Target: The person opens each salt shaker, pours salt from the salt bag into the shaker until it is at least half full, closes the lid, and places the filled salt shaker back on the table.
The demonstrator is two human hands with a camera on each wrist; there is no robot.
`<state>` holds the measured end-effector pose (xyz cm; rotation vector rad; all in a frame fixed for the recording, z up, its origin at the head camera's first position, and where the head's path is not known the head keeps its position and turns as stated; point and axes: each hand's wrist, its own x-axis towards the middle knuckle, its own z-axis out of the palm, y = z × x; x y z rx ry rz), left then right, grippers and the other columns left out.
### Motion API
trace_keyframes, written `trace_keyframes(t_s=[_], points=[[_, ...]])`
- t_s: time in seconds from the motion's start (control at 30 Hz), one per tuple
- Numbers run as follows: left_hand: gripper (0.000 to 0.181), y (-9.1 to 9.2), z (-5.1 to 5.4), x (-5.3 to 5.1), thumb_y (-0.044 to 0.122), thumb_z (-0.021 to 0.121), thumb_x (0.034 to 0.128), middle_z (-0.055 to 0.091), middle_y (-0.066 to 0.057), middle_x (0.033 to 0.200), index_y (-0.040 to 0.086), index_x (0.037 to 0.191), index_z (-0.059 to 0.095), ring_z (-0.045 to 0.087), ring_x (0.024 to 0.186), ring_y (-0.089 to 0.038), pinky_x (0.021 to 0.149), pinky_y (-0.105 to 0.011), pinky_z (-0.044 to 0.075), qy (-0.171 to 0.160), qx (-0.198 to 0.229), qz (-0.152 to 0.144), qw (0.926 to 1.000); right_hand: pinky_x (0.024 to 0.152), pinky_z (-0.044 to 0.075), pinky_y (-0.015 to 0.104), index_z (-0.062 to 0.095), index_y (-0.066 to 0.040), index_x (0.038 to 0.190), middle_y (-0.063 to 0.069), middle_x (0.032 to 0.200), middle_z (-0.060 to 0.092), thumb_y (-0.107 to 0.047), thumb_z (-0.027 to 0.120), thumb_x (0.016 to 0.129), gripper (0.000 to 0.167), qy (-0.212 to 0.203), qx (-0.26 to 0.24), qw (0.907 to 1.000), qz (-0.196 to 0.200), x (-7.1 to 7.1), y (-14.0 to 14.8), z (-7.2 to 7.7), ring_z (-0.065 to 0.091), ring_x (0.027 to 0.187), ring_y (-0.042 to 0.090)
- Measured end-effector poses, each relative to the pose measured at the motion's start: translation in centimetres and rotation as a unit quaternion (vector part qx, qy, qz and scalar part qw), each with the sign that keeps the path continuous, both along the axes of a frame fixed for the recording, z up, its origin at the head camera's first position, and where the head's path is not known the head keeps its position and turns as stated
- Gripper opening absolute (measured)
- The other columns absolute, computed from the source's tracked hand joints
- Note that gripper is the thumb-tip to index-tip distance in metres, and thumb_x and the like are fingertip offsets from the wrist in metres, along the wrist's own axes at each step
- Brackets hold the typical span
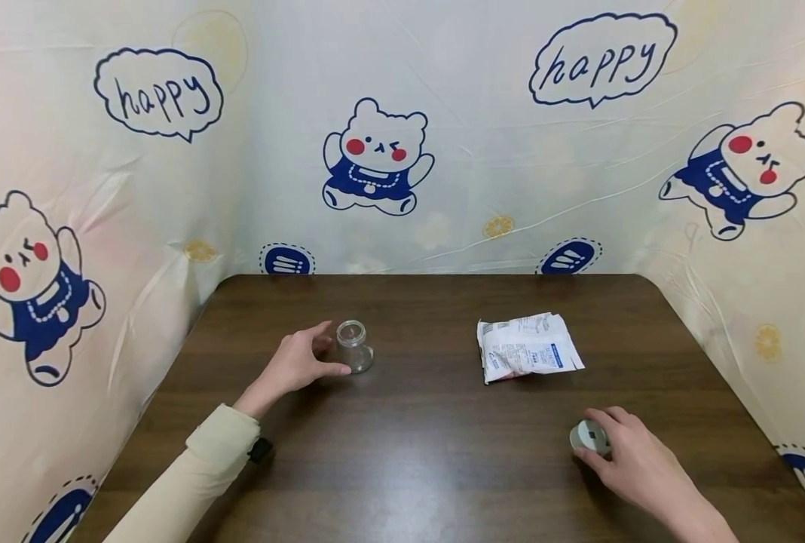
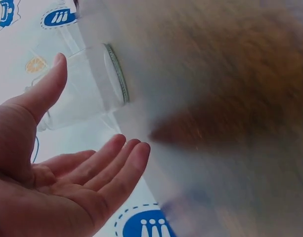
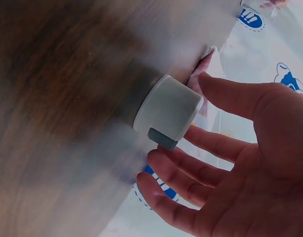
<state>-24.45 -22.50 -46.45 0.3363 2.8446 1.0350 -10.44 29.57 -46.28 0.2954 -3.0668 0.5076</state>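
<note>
1. Nearest the camera: cream sleeve (image 1: pixel 179 483) on the left arm, entering at the bottom of the head view; cuff turned back, small black piece (image 1: pixel 261 450) at its edge.
2. Backdrop (image 1: pixel 497 158): pale sheeting on three sides, printed with winking bears in blue, orange slices and "happy" speech bubbles.
3. Table (image 1: pixel 416 445): dark wood grain, far corners rounded, glare toward the near middle.
4. Right hand (image 1: pixel 636 460): near right part of the table, thumb and forefinger on opposite sides of a pale cylindrical cap (image 1: pixel 589 437). Remaining fingers loosely bent, slightly apart. Whether thumb and forefinger pinch the cap, cannot tell.
5. Left hand (image 1: pixel 296 364): left of centre, thumb and fingers spread wide beside a clear glass jar (image 1: pixel 354 353). Left wrist view shows the palm open; fingertip contact with the glass not certain.
6. Packet (image 1: pixel 530 348): white, printed, blue label patch, lying flat right of centre, farther back than the cap, well apart from both hands.
7. Jar: upright on the tabletop, mouth upward, threaded neck, just beyond the left fingertips.
8. Cap: set on the tabletop at the right fingers; dark grey tab (image 3: pixel 162 138) on its side.
</note>
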Motion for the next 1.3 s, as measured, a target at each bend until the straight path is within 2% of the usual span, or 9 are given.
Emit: trace_keyframes(t_s=[0.17,0.33,0.53,0.67,0.8,0.93,1.07,1.2,1.3], points=[[0.091,-0.7,0.4,1.5,0.041,0.090,0.0849,0.071,-0.022,0.123,-0.008,0.150,0.050,0.067,0.116,-0.038,0.098,-0.056,0.052,-0.003,-0.014,0.023,0.9996,0.075,0.056,0.056,0.071,0.001,0.124,0.020,0.118,0.066,-0.032,0.087,0.087,0.051,0.000,-0.008,0.9999,-0.012,-0.1,0.0,0.4,0.065,0.100,0.035],[0.067,-1.2,1.6,3.2,0.041,0.088,0.0873,0.072,-0.011,0.103,-0.005,0.131,0.066,0.067,0.094,-0.027,0.083,-0.047,0.057,0.002,-0.027,0.033,0.9991,0.076,0.056,0.058,0.073,-0.001,0.121,0.021,0.118,0.067,-0.029,0.086,0.088,0.045,0.023,-0.016,0.9994,-0.022,-0.1,-0.2,0.4,0.065,0.101,0.037],[0.040,-0.8,2.9,5.3,0.034,0.089,0.0871,0.067,-0.002,0.089,0.002,0.107,0.076,0.061,0.081,-0.018,0.073,-0.036,0.055,-0.012,-0.029,0.006,0.9995,0.077,0.055,0.059,0.074,-0.003,0.120,0.019,0.117,0.068,-0.025,0.084,0.090,0.039,0.041,-0.026,0.9986,-0.019,-0.2,-0.3,0.4,0.065,0.104,0.039],[0.036,0.2,3.4,6.2,0.033,0.088,0.0881,0.066,0.000,0.086,0.003,0.105,0.076,0.060,0.079,-0.016,0.072,-0.035,0.054,-0.011,-0.034,-0.017,0.9992,0.078,0.055,0.057,0.075,-0.005,0.118,0.014,0.116,0.068,-0.021,0.083,0.090,0.034,0.059,-0.034,0.9976,-0.014,-0.2,-0.6,0.3,0.067,0.103,0.036],[0.033,1.3,3.7,7.0,0.030,0.088,0.0888,0.064,0.003,0.081,0.003,0.104,0.076,0.058,0.075,-0.014,0.069,-0.033,0.052,0.005,-0.036,-0.035,0.9987,0.076,0.055,0.056,0.075,-0.005,0.117,0.013,0.115,0.069,-0.018,0.084,0.088,0.032,0.072,-0.036,0.9967,-0.009,-0.3,-0.7,0.2,0.067,0.101,0.033],[0.029,2.4,3.9,7.5,0.028,0.088,0.0889,0.061,0.006,0.077,0.005,0.102,0.077,0.057,0.071,-0.011,0.066,-0.031,0.050,0.018,-0.037,-0.049,0.9979,0.077,0.055,0.058,0.075,-0.004,0.117,0.015,0.115,0.069,-0.017,0.084,0.089,0.033,0.072,-0.037,0.9967,-0.008,-0.4,-0.6,0.3,0.068,0.102,0.036],[0.025,3.6,4.0,7.7,0.026,0.087,0.0894,0.061,0.008,0.077,0.007,0.101,0.076,0.056,0.070,-0.009,0.065,-0.030,0.050,0.029,-0.032,-0.067,0.9969,0.082,0.053,0.064,0.071,-0.001,0.125,0.020,0.120,0.068,-0.016,0.082,0.091,0.039,0.066,-0.041,0.9969,-0.011,-0.5,-0.4,0.5,0.066,0.109,0.043],[0.024,4.8,4.2,8.0,0.026,0.087,0.0892,0.062,0.010,0.078,0.009,0.100,0.076,0.058,0.071,-0.006,0.067,-0.029,0.052,0.040,-0.021,-0.087,0.9952,0.086,0.051,0.066,0.066,0.001,0.132,0.022,0.124,0.067,-0.017,0.080,0.092,0.046,0.054,-0.045,0.9974,-0.017,-0.6,-0.3,0.7,0.063,0.115,0.045],[0.022,5.5,4.4,8.2,0.026,0.088,0.0890,0.064,0.012,0.080,0.011,0.099,0.076,0.060,0.072,-0.004,0.069,-0.028,0.053,0.046,-0.014,-0.097,0.9941,0.087,0.051,0.066,0.065,0.002,0.132,0.022,0.125,0.067,-0.016,0.079,0.092,0.046,0.053,-0.050,0.9971,-0.019,-0.7,-0.1,0.9,0.063,0.115,0.045]])
